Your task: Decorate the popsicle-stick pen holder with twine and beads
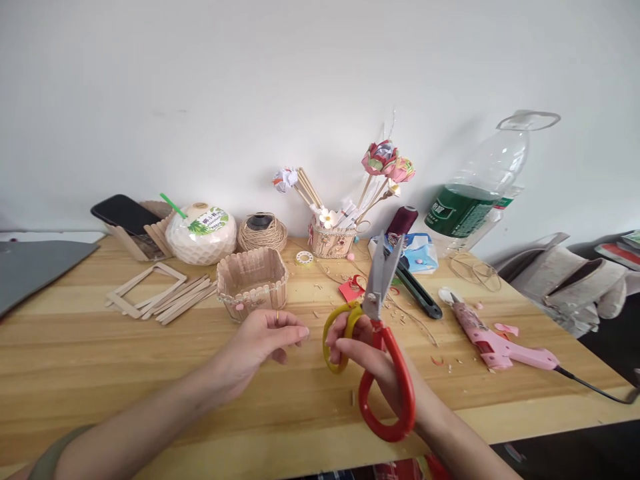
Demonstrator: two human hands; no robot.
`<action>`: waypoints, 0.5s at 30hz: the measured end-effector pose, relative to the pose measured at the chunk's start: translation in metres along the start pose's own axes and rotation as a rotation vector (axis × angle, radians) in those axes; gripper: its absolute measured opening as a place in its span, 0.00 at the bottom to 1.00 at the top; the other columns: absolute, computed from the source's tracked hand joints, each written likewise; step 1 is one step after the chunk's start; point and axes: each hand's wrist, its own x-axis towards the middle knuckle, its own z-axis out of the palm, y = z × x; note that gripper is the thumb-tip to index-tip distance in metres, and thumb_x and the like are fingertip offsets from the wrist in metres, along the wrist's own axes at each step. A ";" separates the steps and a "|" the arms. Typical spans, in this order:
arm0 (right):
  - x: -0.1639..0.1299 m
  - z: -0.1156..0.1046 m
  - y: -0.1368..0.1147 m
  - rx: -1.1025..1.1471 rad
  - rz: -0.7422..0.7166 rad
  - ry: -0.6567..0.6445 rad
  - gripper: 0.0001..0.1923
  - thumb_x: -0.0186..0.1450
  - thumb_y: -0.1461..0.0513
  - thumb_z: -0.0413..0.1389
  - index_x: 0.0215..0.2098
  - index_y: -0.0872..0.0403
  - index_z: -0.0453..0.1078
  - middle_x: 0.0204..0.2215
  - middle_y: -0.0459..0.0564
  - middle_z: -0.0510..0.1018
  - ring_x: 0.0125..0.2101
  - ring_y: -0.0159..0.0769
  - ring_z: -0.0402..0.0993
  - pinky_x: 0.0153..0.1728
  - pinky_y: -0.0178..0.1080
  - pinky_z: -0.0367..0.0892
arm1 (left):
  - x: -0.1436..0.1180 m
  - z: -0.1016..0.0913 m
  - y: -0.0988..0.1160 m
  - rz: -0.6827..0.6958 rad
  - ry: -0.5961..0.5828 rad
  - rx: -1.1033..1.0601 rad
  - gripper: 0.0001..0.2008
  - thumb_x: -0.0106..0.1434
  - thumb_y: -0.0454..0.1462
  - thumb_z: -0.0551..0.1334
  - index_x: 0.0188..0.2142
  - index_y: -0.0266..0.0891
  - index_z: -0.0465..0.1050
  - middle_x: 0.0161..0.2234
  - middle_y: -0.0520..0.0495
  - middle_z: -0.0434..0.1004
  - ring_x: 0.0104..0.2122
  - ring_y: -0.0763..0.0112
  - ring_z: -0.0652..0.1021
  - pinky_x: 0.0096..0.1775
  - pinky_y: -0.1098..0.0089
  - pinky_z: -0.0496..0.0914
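While the right hand [373, 363] grips the scissors [376, 327] with blades parted just beyond the stick basket [253, 280], the left hand [263, 337], pinching something too small to tell, should feed it squarely between both blades.

Wooden table [100, 347]: stick basket [253, 280], loose sticks [180, 300], twine ball [261, 232], glue gun [493, 343], utility knife [417, 290].

Bright, soft daylight, and a picture bent at the sides.

The wooden table [75, 347] and white wall [200, 87] are evenly lit with only faint shadows. The plastic bottle [480, 187] leans and stretches near the edge. The right hand [370, 360] looks slightly blurry.
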 end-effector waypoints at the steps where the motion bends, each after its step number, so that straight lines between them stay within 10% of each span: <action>1: 0.003 0.003 0.000 -0.014 0.025 -0.007 0.07 0.58 0.60 0.57 0.31 0.54 0.65 0.25 0.45 0.70 0.27 0.32 0.66 0.31 0.37 0.61 | 0.000 0.002 0.000 0.017 -0.003 -0.020 0.07 0.51 0.39 0.66 0.24 0.36 0.74 0.23 0.53 0.71 0.26 0.76 0.68 0.25 0.76 0.61; 15: 0.021 0.018 -0.004 -0.023 0.038 0.088 0.07 0.54 0.62 0.57 0.27 0.54 0.62 0.20 0.41 0.65 0.22 0.28 0.59 0.24 0.33 0.56 | 0.002 0.017 0.007 0.107 0.059 -0.124 0.06 0.52 0.37 0.65 0.23 0.37 0.74 0.22 0.52 0.74 0.23 0.77 0.67 0.23 0.76 0.57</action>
